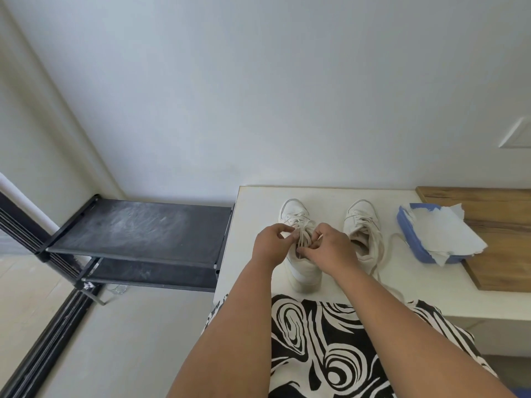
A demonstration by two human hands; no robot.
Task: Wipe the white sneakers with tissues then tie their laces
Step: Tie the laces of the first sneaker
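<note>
laces pinched over the left-hand sneaker

two white sneakers are set side by side on a white table [373, 282], toes toward the wall; the left-hand sneaker [300, 262] is worked on, its laces [303, 239] drawn up between both hands; the left hand [271, 239] is curled, a strand pinched between thumb and fingertips at the left side of the tongue; the right hand [330, 244] is curled likewise, lace pinched at the right side, just above the shoe's opening; the laces are flat, pale and cord-like; the right-hand sneaker [363, 231] is left untouched, well apart from both hands, its lace trailing loose across the table; smooth uppers and thick soles are seen; crumpled white tissues [442, 234] are heaped in a blue plastic box [408, 234] resting partly on a wooden board [494, 225]; a black fabric-shelved rack [138, 228] stands beside the table.
</note>
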